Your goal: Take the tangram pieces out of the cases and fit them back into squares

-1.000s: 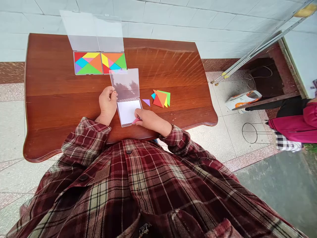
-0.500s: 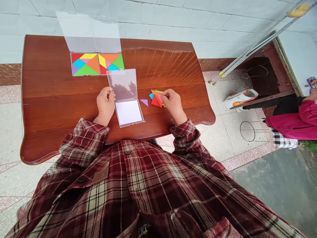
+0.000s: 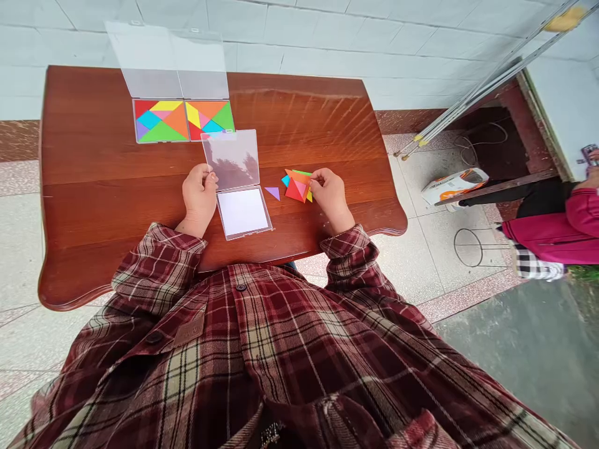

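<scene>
And here is the left hand [image 3: 200, 193], over by the clear lid [image 3: 231, 161] of the nearest case [image 3: 244, 212], thumb and fingers drawn together right at the lid's left edge; whether they truly pinch it, one cannot tell. The case lies open on the worktop [image 3: 337, 137], its white bottom in plain sight!

Across to the right hand [image 3: 330, 196], and it's at the right side of the little heap of coloured pieces, thumb and forefinger close together at the edge; whether a piece sits between those fingertips cannot be made out.

What a heap it is: a pink piece [image 3: 300, 187] lies on a red piece [image 3: 292, 191], with orange [image 3: 292, 174], green, yellow and blue showing around them. Just beside it, between heap and case, lies a purple triangle [image 3: 273, 193].

Farther back, toward the wall [image 3: 322, 37], two filled cases [image 3: 161, 123] sit side by side, packed with bright shapes, their clear lids raised. And off to the right, a person in a magenta jacket [image 3: 545, 232], near a printed bag [image 3: 456, 184] on the floor.
</scene>
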A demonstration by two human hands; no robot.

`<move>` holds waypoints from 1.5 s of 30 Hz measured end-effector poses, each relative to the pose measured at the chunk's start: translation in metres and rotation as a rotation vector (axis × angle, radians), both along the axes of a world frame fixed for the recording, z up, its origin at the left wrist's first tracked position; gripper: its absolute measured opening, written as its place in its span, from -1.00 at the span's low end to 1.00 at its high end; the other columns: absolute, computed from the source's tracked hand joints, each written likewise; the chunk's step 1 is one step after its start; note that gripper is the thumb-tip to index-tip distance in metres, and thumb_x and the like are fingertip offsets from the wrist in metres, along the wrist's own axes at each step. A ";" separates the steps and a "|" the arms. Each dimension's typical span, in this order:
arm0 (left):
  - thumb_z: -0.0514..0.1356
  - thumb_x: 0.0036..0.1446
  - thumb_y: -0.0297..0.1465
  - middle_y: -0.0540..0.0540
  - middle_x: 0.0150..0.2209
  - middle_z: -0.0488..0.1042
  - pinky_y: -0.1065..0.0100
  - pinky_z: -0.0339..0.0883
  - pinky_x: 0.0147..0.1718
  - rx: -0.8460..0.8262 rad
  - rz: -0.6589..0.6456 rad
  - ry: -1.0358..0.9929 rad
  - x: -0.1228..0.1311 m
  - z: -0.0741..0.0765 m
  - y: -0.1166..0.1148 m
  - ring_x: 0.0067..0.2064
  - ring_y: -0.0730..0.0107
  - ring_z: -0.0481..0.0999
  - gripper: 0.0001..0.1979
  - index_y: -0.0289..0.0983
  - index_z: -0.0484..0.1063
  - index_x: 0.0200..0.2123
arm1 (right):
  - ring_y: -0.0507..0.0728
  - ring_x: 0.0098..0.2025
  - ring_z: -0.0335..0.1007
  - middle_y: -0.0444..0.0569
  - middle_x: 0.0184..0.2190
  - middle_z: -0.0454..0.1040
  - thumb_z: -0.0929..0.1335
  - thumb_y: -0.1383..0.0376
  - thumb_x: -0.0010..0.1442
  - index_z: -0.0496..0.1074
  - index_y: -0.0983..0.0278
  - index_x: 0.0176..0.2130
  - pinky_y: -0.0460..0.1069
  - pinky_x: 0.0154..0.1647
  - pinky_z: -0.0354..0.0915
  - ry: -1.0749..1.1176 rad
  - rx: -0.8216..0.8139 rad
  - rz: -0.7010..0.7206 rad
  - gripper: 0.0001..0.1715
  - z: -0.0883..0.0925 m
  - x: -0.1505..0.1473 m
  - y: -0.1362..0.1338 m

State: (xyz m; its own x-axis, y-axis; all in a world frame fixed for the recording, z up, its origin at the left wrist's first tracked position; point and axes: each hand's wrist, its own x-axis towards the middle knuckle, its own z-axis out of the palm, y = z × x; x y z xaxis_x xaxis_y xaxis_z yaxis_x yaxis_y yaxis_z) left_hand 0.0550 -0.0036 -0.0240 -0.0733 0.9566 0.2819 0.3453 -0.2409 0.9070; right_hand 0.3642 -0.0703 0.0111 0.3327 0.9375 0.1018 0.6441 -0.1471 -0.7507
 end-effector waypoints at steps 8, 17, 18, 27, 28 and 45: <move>0.13 0.17 -0.31 0.00 -0.39 0.45 0.42 0.49 -0.33 -0.008 -0.012 -0.015 0.000 -0.001 0.001 -0.37 0.52 0.49 -0.85 -0.25 0.36 -0.23 | 0.12 -0.25 0.33 -0.05 -0.33 0.45 0.30 0.31 0.12 0.37 0.25 -0.32 0.05 -0.12 0.28 -0.171 -0.025 0.214 -0.93 0.017 -0.034 -0.005; 0.16 0.16 -0.28 0.00 -0.40 0.45 0.43 0.50 -0.35 -0.035 -0.003 -0.045 0.002 0.004 -0.002 -0.37 0.51 0.48 -0.83 -0.24 0.38 -0.23 | 0.23 -0.15 0.36 0.14 -0.12 0.42 0.36 0.35 0.16 0.39 0.28 -0.17 0.11 -0.11 0.29 -0.360 -0.246 0.339 -0.82 0.017 -0.080 0.011; 0.16 0.16 -0.28 0.00 -0.40 0.45 0.43 0.51 -0.35 -0.035 -0.004 -0.049 0.002 0.004 -0.002 -0.37 0.52 0.48 -0.83 -0.24 0.38 -0.24 | 0.24 -0.15 0.37 0.15 -0.11 0.41 0.37 0.36 0.15 0.39 0.29 -0.18 0.11 -0.12 0.29 -0.374 -0.268 0.337 -0.83 0.016 -0.081 0.013; 0.15 0.17 -0.30 -0.03 -0.37 0.47 0.44 0.50 -0.35 -0.045 -0.001 -0.019 0.002 0.007 -0.005 -0.36 0.51 0.50 -0.84 -0.26 0.37 -0.22 | 0.24 -0.17 0.35 0.11 -0.19 0.40 0.40 0.43 0.07 0.39 0.29 -0.21 0.12 -0.10 0.29 -0.367 -0.284 0.332 -0.77 0.012 -0.079 0.024; 0.14 0.17 -0.31 -0.03 -0.37 0.47 0.44 0.50 -0.35 -0.047 0.003 -0.015 0.002 0.008 -0.005 -0.36 0.51 0.50 -0.84 -0.26 0.37 -0.22 | 0.23 -0.18 0.34 0.10 -0.20 0.40 0.39 0.44 0.07 0.38 0.29 -0.22 0.12 -0.10 0.29 -0.376 -0.296 0.333 -0.78 0.014 -0.080 0.024; 0.13 0.17 -0.29 0.00 -0.40 0.45 0.47 0.48 -0.39 -0.032 0.009 -0.016 0.002 0.005 -0.003 -0.38 0.52 0.50 -0.84 -0.25 0.36 -0.24 | 0.08 -0.34 0.29 -0.10 -0.42 0.42 0.30 0.26 0.16 0.35 0.23 -0.37 0.00 -0.20 0.22 -0.133 -0.049 0.207 -0.90 0.036 -0.040 0.011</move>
